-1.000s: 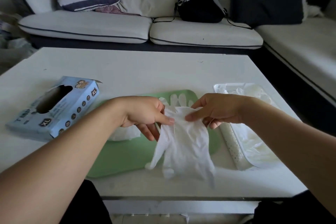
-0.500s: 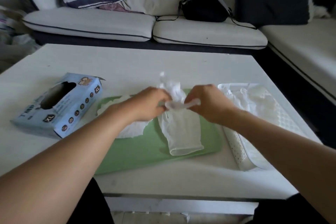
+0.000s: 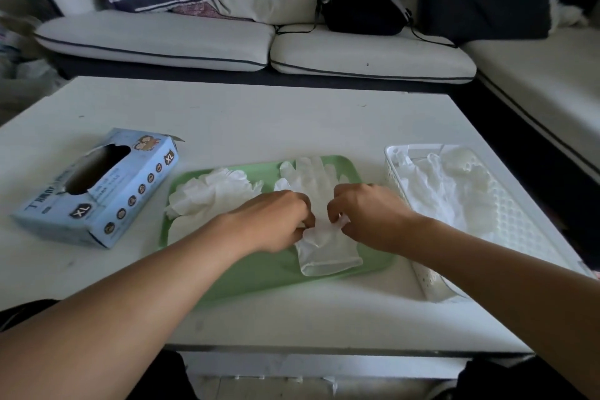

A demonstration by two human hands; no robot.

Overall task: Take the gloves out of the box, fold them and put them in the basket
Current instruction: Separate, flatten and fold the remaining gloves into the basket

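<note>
In the centre of the frame, a glove [image 3: 319,204] lies flat on the green tray [image 3: 259,273], with its fingers toward the top of the frame and its cuff toward the bottom. Both hands meet over its middle part. The left hand [image 3: 276,221] has curled fingers and pinches the thin material at the left side, and the right hand [image 3: 363,214] pinches a small raised fold of it at the right side. I think this grip is to lift the middle of the glove so it can be folded over; the flat tray gives a smooth place for this work.

At the left part of the tray a pile of loose gloves [image 3: 211,195] waits, probably not folded yet. The blue box [image 3: 97,188] stands at the left of the frame on the white table [image 3: 259,120], with its dark opening on top; whether more gloves are inside, I cannot tell. The white basket [image 3: 480,227] is at the right side, just beside the tray, and already holds several gloves, so it is close to the right hand for the putting. The task seems to be in the middle stage.
</note>
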